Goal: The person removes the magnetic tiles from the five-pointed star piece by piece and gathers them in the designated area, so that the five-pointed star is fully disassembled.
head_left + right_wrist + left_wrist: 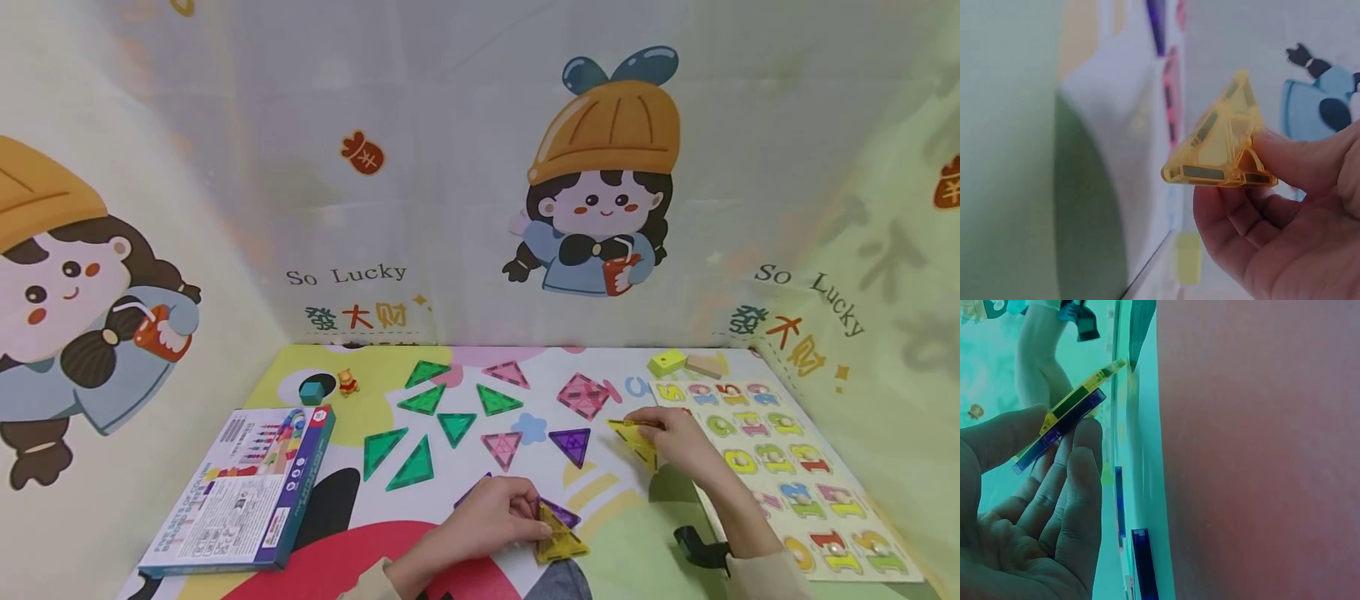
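My left hand (491,518) pinches a yellow triangular magnetic tile (1079,403) together with a purple triangular tile (1060,432), face to face, between thumb and fingers. In the right wrist view, another yellow triangular tile (1219,147) is pinched between thumb and fingers of my right hand (1291,206); it is held above the table beside the number board. Partly hidden behind the left hand lies one purple tile (474,490). A second purple tile (570,446) rests between the hands, near a pink triangle (501,448) and a pink square (582,396).
Several green triangles (456,427) are spread left of centre, with a pink one (507,373) behind. A flat box (240,487) lies at left, near a teal cube (311,392) and a bear figurine (347,382). The number board (813,454) and yellow block (667,362) are at right.
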`<state>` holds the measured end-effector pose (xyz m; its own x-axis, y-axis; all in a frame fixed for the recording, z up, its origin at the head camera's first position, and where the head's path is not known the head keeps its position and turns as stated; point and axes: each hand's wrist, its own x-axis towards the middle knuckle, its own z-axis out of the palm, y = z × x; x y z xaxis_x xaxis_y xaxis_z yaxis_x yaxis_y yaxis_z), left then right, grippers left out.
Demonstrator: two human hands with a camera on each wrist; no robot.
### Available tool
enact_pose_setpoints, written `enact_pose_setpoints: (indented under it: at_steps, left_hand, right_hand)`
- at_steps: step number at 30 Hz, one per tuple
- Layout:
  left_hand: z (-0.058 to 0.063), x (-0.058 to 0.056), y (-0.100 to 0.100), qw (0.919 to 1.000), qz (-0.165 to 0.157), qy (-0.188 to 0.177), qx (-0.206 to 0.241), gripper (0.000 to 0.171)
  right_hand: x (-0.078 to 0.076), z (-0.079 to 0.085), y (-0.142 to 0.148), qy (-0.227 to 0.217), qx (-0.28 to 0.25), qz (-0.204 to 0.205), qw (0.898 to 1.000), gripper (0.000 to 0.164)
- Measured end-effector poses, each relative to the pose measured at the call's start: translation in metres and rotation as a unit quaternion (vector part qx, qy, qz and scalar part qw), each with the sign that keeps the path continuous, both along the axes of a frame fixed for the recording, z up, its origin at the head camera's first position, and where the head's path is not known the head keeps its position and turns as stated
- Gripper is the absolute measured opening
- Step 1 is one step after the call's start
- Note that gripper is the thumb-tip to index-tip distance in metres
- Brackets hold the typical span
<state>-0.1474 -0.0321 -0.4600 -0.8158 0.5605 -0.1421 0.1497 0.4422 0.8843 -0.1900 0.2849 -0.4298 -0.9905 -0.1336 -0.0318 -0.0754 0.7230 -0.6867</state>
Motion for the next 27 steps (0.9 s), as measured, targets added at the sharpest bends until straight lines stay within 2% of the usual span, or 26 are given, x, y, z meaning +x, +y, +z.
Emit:
enact_pose_setpoints:
  at_steps: [3, 10, 13, 15, 18, 21, 24, 27]
  left_hand:
    - [-0.001, 0.000, 0.001, 1.0000, -0.002, 0.000, 0.005, 0.022]
    - [-0.002, -0.002, 0.000, 1.0000, 0.001, -0.007, 0.002, 0.023]
    - [-0.003, -0.003, 0.000, 1.0000, 0.004, -0.008, 0.001, 0.023]
    - [-0.005, -0.003, 0.000, 1.0000, 0.006, -0.002, -0.002, 0.023]
    - [-0.006, -0.004, 0.001, 0.9999, 0.010, 0.012, -0.004, 0.023]
    - [-0.007, -0.006, 0.002, 0.9996, 0.011, 0.025, -0.006, 0.024]
    - [-0.007, -0.007, 0.004, 0.9994, 0.012, 0.033, -0.008, 0.024]
    - [-0.005, -0.008, 0.007, 0.9991, 0.012, 0.038, -0.011, 0.024]
  right_hand:
    - [-0.007, -0.007, 0.004, 0.012, 0.025, -0.034, 0.999, 0.023]
    - [-0.017, -0.023, 0.013, 0.041, 0.075, -0.054, 0.995, 0.019]
    - [-0.016, -0.022, 0.012, 0.050, 0.100, -0.067, 0.991, 0.024]
    - [-0.013, -0.016, 0.008, 0.054, 0.103, -0.059, 0.991, 0.028]
    - [-0.001, -0.007, -0.004, 0.050, 0.076, 0.002, 0.996, 0.029]
    - [0.015, -0.003, -0.020, 0.023, 0.015, 0.114, 0.993, 0.026]
    - [0.030, -0.007, -0.038, -0.043, -0.055, 0.224, 0.972, 0.022]
    - [0.037, -0.016, -0.054, -0.112, -0.114, 0.279, 0.947, 0.015]
